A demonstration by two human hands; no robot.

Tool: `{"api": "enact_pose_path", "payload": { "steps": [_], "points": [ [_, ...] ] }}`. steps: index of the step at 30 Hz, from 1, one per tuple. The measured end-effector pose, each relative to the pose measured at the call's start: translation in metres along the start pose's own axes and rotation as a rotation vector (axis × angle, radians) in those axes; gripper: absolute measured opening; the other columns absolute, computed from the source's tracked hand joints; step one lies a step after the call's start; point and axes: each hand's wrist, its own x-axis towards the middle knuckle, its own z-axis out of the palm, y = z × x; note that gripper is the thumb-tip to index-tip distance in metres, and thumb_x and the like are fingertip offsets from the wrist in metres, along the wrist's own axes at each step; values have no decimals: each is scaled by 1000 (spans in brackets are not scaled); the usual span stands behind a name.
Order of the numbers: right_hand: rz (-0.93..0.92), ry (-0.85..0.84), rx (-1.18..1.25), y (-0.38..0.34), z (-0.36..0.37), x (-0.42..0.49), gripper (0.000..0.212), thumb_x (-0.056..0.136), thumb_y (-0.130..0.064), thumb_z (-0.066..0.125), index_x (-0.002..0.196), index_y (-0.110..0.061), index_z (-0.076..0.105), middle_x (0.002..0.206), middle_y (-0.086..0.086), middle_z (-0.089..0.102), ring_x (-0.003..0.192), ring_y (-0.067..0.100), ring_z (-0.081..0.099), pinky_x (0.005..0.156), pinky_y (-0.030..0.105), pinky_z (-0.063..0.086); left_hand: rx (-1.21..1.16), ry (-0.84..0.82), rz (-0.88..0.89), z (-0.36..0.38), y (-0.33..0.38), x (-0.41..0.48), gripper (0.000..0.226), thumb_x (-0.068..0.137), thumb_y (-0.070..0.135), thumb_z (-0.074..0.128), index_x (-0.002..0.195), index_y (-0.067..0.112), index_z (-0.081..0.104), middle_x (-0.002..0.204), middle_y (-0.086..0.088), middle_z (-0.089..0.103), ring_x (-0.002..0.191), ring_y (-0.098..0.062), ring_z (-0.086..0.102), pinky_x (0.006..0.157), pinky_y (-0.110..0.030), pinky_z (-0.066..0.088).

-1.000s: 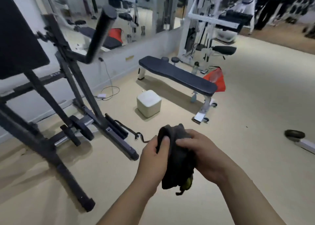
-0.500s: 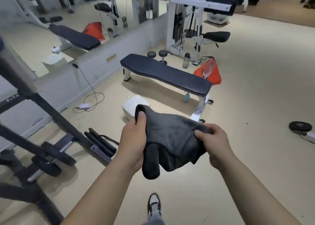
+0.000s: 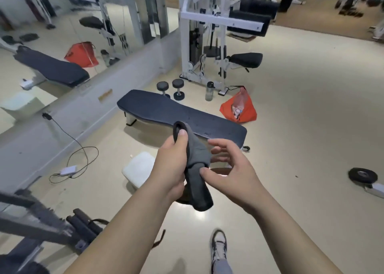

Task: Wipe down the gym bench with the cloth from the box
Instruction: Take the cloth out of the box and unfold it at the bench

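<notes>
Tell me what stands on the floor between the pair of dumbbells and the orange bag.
In the head view, one water bottle stands between the dumbbells and the orange bag; otherwise bare floor.

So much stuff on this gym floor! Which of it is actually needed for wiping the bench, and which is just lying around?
Needed:
cloth, gripped in the left hand
right hand, open beside the cloth
bench
white box

Lying around:
two dumbbells
water bottle
red bag
weight plate
charger and cable

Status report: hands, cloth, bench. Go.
Left hand gripping dark grey cloth; right hand open beside it. Black padded bench ahead, unwiped. White box between.
</notes>
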Motion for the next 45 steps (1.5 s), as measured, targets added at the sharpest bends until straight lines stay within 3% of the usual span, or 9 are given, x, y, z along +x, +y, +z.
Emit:
{"api": "enact_pose_path", "payload": {
  "steps": [3,7,11,19,24,28,31,36,45],
  "points": [
    [-80,-70,-92,8,-5,80,31,83,-16,82,105,-38,76,102,-13,63,90,9,69,78,22,59,40,-1,-14,10,20,56,30,105,39,52,113,16,70,103,-10,80,87,-21,78,65,-30,60],
    [-102,-88,-151,12,-2,179,13,92,-15,75,92,-27,80,96,-4,66,75,-2,64,71,10,46,1,-8,-36,13,51,115,40,102,38,58,115,3,73,107,-16,78,93,-25,75,89,-40,60],
    [-8,-301,-143,5,7,255,27,82,-30,86,106,-35,75,109,-10,70,97,0,69,86,21,54,-124,-17,-46,-2,83,164,41,96,19,54,121,-11,66,117,-27,73,104,-36,70,107,-49,51],
    [170,-303,198,-1,76,388,11,100,-20,67,93,-11,70,81,-2,71,68,6,63,60,20,50,46,103,128,-32,118,263,41,88,-17,59,117,8,71,105,-15,80,94,-30,77,84,-35,61],
    [134,-37,147,-4,115,492,24,104,-34,55,81,-28,61,75,-7,61,74,14,54,70,35,45,182,288,145,-82,147,349,16,94,-2,65,101,8,74,89,-4,82,77,-14,75,63,-20,55],
    [218,138,120,-13,126,576,22,107,-25,44,86,-22,49,82,1,52,80,20,50,65,33,39,675,422,262,-125,178,425,18,89,15,70,77,29,72,74,14,75,71,0,68,65,-14,47],
    [286,-13,132,-10,130,615,9,93,-17,57,93,-23,50,88,4,56,81,21,53,65,32,40,909,469,311,-133,210,470,26,93,30,67,69,28,57,61,13,61,57,-3,56,51,-20,37],
    [265,-238,-19,16,127,686,48,71,-26,90,105,-21,56,95,3,69,86,18,66,76,42,54,1159,536,348,-128,254,546,48,97,59,51,76,17,59,68,-2,64,75,-31,60,66,-41,49],
    [271,-139,100,57,123,841,5,92,-15,77,93,-14,72,83,-2,81,79,14,74,79,34,59,894,295,-53,-114,305,650,70,67,71,78,82,7,52,56,-5,49,39,-24,45,35,-27,35]
  ]
}}
